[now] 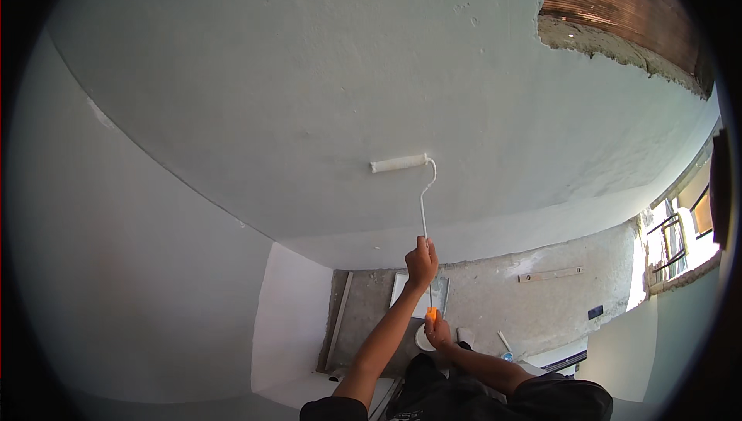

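A paint roller (pixel 399 163) with a slim white sleeve and a thin wire frame rests against the pale grey wall (pixel 294 112), or very close to it. Around the wire, below its bend, my left hand (pixel 422 263) is closed. Lower down, my right hand (pixel 439 332) grips the orange handle (pixel 432 314). Both arms reach forward, the left one farther up the tool. Beneath my hands stands a round white container (pixel 423 338), partly covered by my right hand and body.
A white-edged flat panel (pixel 399 288) lies on the rough concrete floor behind my left wrist. To the right are a long strip (pixel 550 275), a small dark rectangular object (pixel 595 312) and a light-coloured stick (pixel 504 341). A jagged-edged opening (pixel 618 4) shows brown ribbed material at upper right.
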The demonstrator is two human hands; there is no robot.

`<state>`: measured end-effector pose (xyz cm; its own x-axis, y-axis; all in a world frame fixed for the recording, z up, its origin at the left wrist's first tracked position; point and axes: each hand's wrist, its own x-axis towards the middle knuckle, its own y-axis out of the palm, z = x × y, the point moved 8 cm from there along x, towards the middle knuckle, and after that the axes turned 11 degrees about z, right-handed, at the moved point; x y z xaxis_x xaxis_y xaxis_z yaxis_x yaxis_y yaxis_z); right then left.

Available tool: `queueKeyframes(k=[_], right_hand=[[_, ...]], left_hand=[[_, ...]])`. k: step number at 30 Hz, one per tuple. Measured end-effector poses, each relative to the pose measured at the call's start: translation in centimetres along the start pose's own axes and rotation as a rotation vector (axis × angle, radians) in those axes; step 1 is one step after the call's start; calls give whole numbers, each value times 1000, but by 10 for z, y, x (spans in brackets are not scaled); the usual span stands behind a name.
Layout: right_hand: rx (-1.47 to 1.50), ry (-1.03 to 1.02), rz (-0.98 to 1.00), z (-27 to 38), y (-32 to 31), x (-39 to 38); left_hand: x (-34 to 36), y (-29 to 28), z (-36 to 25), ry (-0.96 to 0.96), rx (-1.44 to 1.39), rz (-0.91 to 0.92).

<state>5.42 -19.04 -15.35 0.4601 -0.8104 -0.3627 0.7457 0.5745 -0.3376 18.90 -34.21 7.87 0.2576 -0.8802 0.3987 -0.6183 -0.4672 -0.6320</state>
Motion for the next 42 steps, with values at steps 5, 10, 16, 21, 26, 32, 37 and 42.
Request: queueKeyframes(k=[5, 10, 16, 21, 26, 32, 37, 42], right_hand=[[28, -250, -98, 145, -65, 44], [73, -301, -130, 152, -67, 80], [39, 3, -4, 13, -3, 47], [-28, 132, 69, -59, 26, -38], [160, 360, 278, -77, 36, -91], [316, 328, 329, -64, 23, -123], [-14, 128, 312, -37, -26, -117], [-365, -279, 224, 18, -87, -90]], left_hand=[[93, -83, -69, 154, -73, -165], [116, -85, -71, 242, -30, -191], [16, 13, 27, 25, 0, -27], [-68, 67, 67, -155, 13, 129], [-123, 102, 93, -330, 117, 310], [-137, 110, 90, -344, 158, 439], [-157, 62, 129, -576, 63, 1], [-209, -3, 212, -976, -568, -219]])
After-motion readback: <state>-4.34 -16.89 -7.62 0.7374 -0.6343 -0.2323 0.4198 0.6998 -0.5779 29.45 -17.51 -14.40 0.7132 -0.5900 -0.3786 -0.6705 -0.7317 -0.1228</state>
